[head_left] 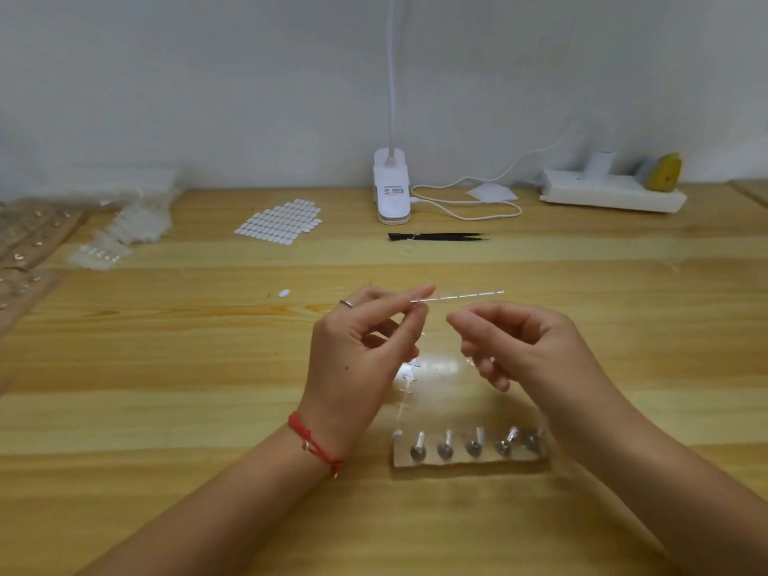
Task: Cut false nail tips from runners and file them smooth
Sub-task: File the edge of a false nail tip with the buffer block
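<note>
My left hand (365,351) pinches one end of a thin clear plastic runner (461,296), which sticks out to the right above the table. My right hand (523,342) hovers just right of it with fingers loosely curled; whether it holds a small clear piece is hard to tell. On the table below the hands lie clear nail tips on another runner (432,367). A cardboard strip (469,461) near me carries several metal studs with clear tips on them.
Black tweezers (436,236) lie behind the hands. A sheet of white adhesive tabs (280,222) and bags of nail tips (137,222) sit at the back left. A clip lamp (390,189), its cable and a power strip (611,195) stand along the wall.
</note>
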Available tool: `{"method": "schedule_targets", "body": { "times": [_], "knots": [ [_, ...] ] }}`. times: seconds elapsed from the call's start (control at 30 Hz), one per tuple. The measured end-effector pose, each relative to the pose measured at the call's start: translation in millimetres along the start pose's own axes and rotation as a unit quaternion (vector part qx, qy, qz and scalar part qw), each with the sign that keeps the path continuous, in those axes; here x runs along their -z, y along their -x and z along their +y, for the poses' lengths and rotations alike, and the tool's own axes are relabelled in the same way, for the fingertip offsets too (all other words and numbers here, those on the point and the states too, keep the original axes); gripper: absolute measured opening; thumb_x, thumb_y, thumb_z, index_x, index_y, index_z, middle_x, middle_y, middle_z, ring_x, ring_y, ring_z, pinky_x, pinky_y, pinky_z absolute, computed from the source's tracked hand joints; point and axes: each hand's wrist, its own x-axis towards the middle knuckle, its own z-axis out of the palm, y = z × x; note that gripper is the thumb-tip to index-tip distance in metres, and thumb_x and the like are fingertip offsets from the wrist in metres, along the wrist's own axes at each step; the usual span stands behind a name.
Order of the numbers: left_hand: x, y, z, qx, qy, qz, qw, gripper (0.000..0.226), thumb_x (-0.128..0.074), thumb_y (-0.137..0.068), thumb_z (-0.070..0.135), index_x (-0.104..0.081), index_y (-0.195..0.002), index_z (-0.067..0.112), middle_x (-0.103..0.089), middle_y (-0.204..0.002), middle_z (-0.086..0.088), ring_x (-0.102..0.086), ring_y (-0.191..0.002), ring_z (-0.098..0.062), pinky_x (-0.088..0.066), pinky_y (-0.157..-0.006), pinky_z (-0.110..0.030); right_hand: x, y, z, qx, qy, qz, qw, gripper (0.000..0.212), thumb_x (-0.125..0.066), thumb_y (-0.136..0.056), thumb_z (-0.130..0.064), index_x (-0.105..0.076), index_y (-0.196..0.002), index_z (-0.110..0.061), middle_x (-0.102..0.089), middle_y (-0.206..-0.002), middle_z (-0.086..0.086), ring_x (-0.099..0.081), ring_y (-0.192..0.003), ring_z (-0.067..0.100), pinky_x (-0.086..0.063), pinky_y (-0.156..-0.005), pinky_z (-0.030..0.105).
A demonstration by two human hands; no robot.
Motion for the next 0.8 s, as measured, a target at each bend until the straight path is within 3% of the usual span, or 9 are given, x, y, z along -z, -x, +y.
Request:
{"method": "schedule_targets", "body": {
  "times": [0.13, 0.3, 0.6, 0.7, 0.8],
  "knots": [
    [-1, 3, 0, -0.114, -0.092, -0.015, 0.989, 0.027, -0.066, -0.087, 0.014, -0.069, -0.113, 0.022, -0.063, -0.089, 0.009, -0.052, -0.052, -0.011, -0.049, -0.050, -0.025, -1, 1, 0, 0.005, -0.025, -0.017, 1.000, 0.034, -0.082, -0.059, -0.049, -0.075, -0.084, -0.027, -0.066, -0.067, -0.006, -0.049, -0.050, 0.007, -0.039, -0.045, 0.017],
    [-1, 6, 0, -0.168, -0.140, -0.022, 0.975, 0.027, -0.062, -0.090, 0.022, -0.066, -0.116, 0.026, -0.063, -0.091, 0.006, -0.052, -0.054, -0.008, -0.047, -0.050, -0.028, 1, 2, 2, 0.012, -0.022, 0.002, 1.000, 0.037, -0.075, -0.060, -0.043, -0.070, -0.084, -0.016, -0.068, -0.071, -0.005, -0.052, -0.054, 0.009, -0.040, -0.046, 0.019],
    [-1, 5, 4, -0.140, -0.122, -0.058, 0.981, 0.024, -0.061, -0.087, 0.014, -0.068, -0.108, 0.025, -0.063, -0.091, 0.009, -0.060, -0.063, -0.013, -0.048, -0.051, -0.024, 8, -3, 8, -0.002, -0.014, 0.020, 1.000, 0.010, -0.072, -0.081, -0.009, -0.074, -0.091, -0.010, -0.075, -0.082, 0.007, -0.067, -0.063, 0.014, -0.047, -0.044, 0.021],
    [0, 3, 4, -0.062, -0.075, -0.041, 0.994, 0.020, -0.069, -0.082, 0.019, -0.062, -0.099, 0.029, -0.063, -0.083, 0.012, -0.060, -0.059, -0.013, -0.047, -0.050, -0.022, 12, -5, 9, -0.001, 0.005, 0.019, 1.000, 0.006, -0.072, -0.081, -0.007, -0.075, -0.087, -0.009, -0.075, -0.080, 0.006, -0.068, -0.061, 0.015, -0.049, -0.045, 0.021],
    [3, 2, 2, 0.005, -0.065, -0.044, 0.997, 0.016, -0.076, -0.077, 0.030, -0.067, -0.091, 0.033, -0.066, -0.082, 0.013, -0.058, -0.055, -0.009, -0.043, -0.052, -0.015, 15, -6, 13, 0.020, 0.064, 0.015, 0.998, 0.011, -0.073, -0.082, -0.011, -0.078, -0.082, -0.020, -0.071, -0.068, -0.009, -0.057, -0.052, 0.007, -0.047, -0.049, 0.018]
  ]
}}
